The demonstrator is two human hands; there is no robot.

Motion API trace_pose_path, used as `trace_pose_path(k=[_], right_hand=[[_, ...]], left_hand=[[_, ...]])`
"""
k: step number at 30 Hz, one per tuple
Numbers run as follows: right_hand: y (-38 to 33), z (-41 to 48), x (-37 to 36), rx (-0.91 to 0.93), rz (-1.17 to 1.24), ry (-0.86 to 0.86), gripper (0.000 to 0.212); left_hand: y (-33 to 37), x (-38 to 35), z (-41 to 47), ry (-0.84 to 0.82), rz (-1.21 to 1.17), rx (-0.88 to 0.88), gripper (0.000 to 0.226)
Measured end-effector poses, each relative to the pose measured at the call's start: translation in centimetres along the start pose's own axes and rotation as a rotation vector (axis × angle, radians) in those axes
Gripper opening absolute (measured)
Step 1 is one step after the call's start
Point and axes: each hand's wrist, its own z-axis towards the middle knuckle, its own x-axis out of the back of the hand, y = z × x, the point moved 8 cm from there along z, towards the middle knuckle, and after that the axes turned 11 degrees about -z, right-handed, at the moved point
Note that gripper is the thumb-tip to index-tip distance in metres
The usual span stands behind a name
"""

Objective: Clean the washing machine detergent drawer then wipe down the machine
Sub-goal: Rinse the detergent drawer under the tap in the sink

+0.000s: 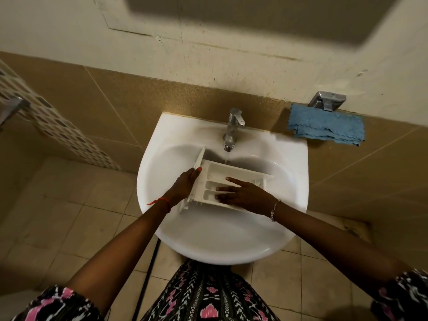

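White detergent drawer [228, 179] lies crosswise, front panel pointing left.

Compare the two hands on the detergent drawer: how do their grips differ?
The left hand clasps the detergent drawer by its front panel end; the right hand lies flat, fingers spread, over the compartments. Left wrist wears a red thread, right a beaded bracelet. Both touch the drawer over the sink.

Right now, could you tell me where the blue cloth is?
The blue cloth hangs on the wall at the right of the head view, under a metal holder, beside the sink.
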Motion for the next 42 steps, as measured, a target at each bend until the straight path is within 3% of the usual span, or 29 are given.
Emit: trace_pose_path(k=[3,6,11,14,18,21,24,28,34,37,42], right_hand=[[0.3,-2.6,0.7,-0.034,-0.038,0.108,0.028],[0.2,-4.6,0.4,-0.111,0.056,0.158,0.037],[1.1,-3.5,-1.1,-0.226,0.315,0.020,0.042],[3.6,-4.0,-2.5,-0.610,0.854,-0.053,0.025],[7.8,-3.3,-2.6,-1.129,1.465,0.139,0.016],[9.0,-1.3,-3.8,-1.320,2.102,0.328,0.019],[9.5,1.1,-4.7,-1.414,2.453,0.463,0.030],[9.4,3.8,-6.2,-1.477,2.585,0.566,0.055],[9.0,6.7,-6.3,-1.293,2.652,0.574,0.025],[7.4,7.0,-5.1,-1.228,2.692,0.381,0.017],[4.5,6.0,-3.2,-1.203,2.487,-0.069,0.047]], left_hand=[[0.1,0.1,-0.1,-0.004,0.032,-0.006,0.045],[0.2,0.2,-0.1,0.006,0.040,-0.005,0.046],[0.2,0.1,-0.2,0.018,0.043,0.000,0.047],[0.6,-0.1,-0.4,0.023,0.029,-0.008,0.045],[0.6,0.0,-0.4,0.038,0.025,0.001,0.044],[0.6,0.0,-0.5,0.042,0.038,0.003,0.044],[0.8,-0.1,-0.7,0.034,0.052,-0.005,0.044],[1.1,-0.2,-0.7,0.043,0.076,-0.004,0.044],[0.7,0.1,-0.1,0.070,0.088,0.006,0.043],[0.7,0.4,0.0,0.094,0.089,-0.007,0.037],[0.5,0.3,-0.1,0.079,0.037,0.001,0.042]])
